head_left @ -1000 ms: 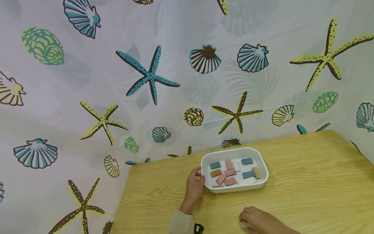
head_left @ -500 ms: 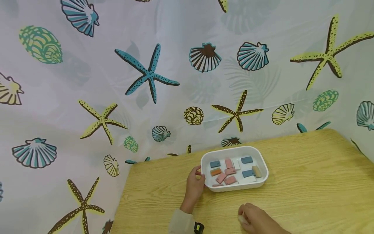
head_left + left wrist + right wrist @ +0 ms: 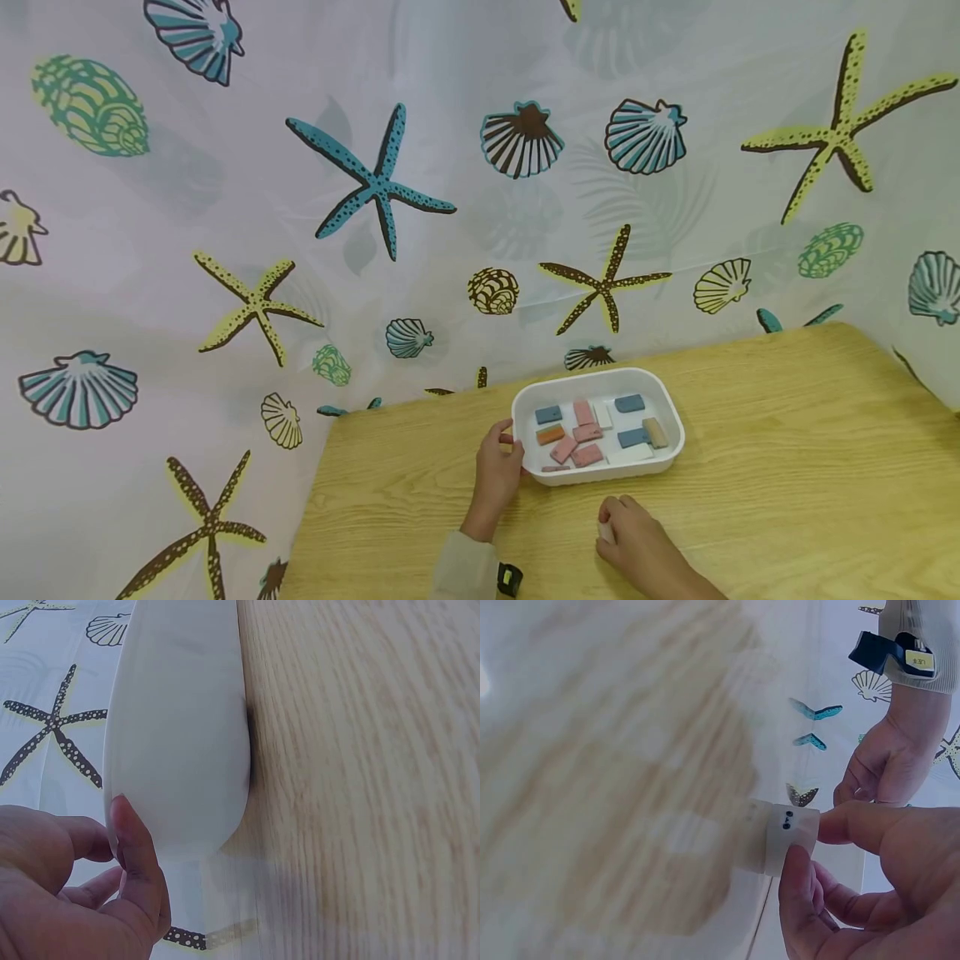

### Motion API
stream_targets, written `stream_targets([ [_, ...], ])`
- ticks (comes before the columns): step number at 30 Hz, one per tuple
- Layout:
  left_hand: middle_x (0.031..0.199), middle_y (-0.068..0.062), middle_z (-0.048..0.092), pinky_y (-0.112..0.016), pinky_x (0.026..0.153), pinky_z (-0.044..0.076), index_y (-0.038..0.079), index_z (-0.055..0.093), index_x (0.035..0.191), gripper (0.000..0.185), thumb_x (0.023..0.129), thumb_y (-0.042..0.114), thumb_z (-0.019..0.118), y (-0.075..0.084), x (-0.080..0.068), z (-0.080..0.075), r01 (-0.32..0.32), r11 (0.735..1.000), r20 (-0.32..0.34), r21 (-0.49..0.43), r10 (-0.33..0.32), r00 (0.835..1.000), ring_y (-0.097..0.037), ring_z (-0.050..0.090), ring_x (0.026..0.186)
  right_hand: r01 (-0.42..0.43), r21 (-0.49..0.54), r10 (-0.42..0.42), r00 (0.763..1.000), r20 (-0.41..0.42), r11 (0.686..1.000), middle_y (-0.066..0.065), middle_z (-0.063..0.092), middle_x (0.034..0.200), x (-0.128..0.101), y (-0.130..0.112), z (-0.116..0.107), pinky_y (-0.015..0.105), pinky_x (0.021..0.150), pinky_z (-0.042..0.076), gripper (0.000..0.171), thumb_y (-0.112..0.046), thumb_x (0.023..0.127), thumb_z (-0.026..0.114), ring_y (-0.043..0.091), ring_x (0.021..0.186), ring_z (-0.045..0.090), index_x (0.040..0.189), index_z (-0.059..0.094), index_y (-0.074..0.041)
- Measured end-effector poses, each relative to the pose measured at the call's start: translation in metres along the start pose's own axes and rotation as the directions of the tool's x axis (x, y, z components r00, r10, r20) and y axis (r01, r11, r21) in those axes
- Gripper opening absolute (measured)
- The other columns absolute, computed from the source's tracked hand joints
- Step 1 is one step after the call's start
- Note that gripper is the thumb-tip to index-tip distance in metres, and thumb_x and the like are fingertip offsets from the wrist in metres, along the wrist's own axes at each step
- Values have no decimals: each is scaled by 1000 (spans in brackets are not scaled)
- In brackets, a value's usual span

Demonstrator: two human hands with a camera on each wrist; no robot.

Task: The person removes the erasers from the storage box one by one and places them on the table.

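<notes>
A white oval tray stands on the wooden table and holds several small rectangular blocks: blue, pink, orange, white and tan. My left hand grips the tray's left rim, thumb on top; the left wrist view shows the thumb against the tray's white wall. My right hand is just in front of the tray and pinches a small white block between thumb and fingers; the block shows at the hand's left edge.
A curtain printed with shells and starfish hangs behind and left of the table. The table's left edge lies close to my left forearm. Bare wood extends right of the tray.
My right hand has moved up and left toward the tray with the white block in it. The left hand and tray have stayed put.
</notes>
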State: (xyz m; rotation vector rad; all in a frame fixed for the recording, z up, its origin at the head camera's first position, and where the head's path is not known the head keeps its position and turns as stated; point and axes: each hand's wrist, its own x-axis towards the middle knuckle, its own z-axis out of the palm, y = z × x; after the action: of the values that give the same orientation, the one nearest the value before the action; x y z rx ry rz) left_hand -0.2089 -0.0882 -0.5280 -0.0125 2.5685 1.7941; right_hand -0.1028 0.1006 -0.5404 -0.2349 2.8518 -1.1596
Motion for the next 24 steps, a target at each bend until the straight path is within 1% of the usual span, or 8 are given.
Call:
stream_targets([
  [6, 95, -11, 52, -43, 57, 56, 0, 48, 131, 38, 93, 4, 51, -2, 1, 0, 8, 1000, -2, 8, -8, 1000, -27, 59, 66, -21, -5, 21, 1000, -18, 1000, 0, 44, 74, 2, -1, 3, 23, 51, 37, 19, -4, 69, 68, 12, 63, 41, 81, 55, -9],
  [10, 95, -11, 52, -42, 56, 56, 0, 48, 130, 38, 93, 4, 52, -3, 1, 0, 10, 1000, -6, 7, -10, 1000, -24, 58, 64, -29, -10, 29, 999, 13, 1000, 1, 44, 77, 3, -3, 1, 25, 52, 39, 19, -7, 71, 68, 13, 63, 41, 85, 55, -9],
  [13, 95, -11, 52, -41, 55, 55, 1, 48, 131, 38, 93, 5, 51, -3, 2, 0, 6, 1000, -2, 7, -6, 1000, -21, 57, 62, -15, -53, 17, 999, 40, 998, 2, 46, 81, 1, -8, -4, 29, 58, 44, 23, -13, 74, 71, 13, 67, 44, 92, 58, -7],
  [16, 95, -10, 52, -40, 55, 55, 1, 48, 131, 38, 93, 5, 51, -4, 2, 0, 10, 1000, -2, 13, -10, 1000, -19, 56, 60, 15, -110, -10, 998, 54, 994, 1, 48, 84, -2, -17, -11, 34, 65, 47, 27, -19, 77, 73, 13, 70, 46, 97, 59, -7],
  [18, 95, -11, 52, -41, 55, 55, 1, 48, 131, 38, 93, 5, 51, -5, 2, 0, 12, 1000, -3, 14, -12, 1000, -19, 56, 60, 45, -129, -39, 998, 48, 991, 0, 51, 84, -3, -25, -19, 34, 65, 49, 25, -18, 77, 73, 13, 72, 49, 95, 61, -8],
  [19, 95, -10, 52, -41, 56, 55, 1, 48, 131, 38, 93, 5, 52, -6, 2, 0, 16, 1000, -3, 14, -16, 1000, -19, 56, 60, 57, -128, -51, 998, 48, 990, -1, 52, 84, -3, -28, -23, 32, 64, 49, 23, -17, 77, 73, 12, 71, 50, 95, 61, -9],
  [21, 95, -11, 52, -41, 56, 56, 0, 48, 131, 38, 93, 4, 51, -6, 2, 0, 13, 1000, -3, 15, -13, 1000, -20, 57, 60, 85, -119, -83, 996, 23, 989, -2, 54, 82, -1, -35, -34, 28, 61, 49, 19, -15, 78, 73, 11, 70, 52, 92, 62, -10],
  [24, 95, -11, 51, -42, 57, 56, 0, 48, 131, 38, 93, 4, 51, -6, 3, 1, 12, 1000, -3, 10, -12, 1000, -20, 57, 60, 156, -85, -160, 986, -44, 984, -5, 54, 79, 9, -39, -52, 24, 59, 48, 15, -9, 77, 71, 10, 70, 53, 90, 63, -11],
])
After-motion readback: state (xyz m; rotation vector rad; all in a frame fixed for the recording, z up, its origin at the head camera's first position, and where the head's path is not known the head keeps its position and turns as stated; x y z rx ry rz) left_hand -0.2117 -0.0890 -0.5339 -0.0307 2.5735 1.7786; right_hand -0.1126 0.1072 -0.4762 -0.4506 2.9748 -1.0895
